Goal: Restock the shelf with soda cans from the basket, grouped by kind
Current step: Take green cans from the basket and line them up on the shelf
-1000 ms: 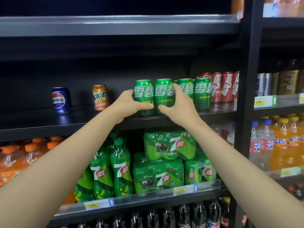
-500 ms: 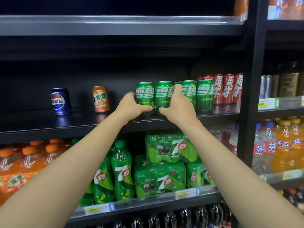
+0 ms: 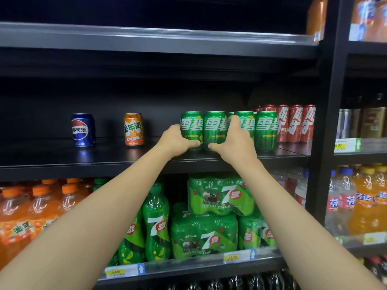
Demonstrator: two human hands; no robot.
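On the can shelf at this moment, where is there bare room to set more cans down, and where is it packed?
Bare shelf lies left of the blue can, between it and the orange can, and between the orange can and the left hand. It is crowded to the right: both hands, the right hand included, hold green cans that run right up to the red cans.

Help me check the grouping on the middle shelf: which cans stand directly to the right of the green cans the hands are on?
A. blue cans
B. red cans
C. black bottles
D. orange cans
B: the red metal cans stand right beside the row of green metal cans, while the single blue metal can and orange metal can stand apart to the left.
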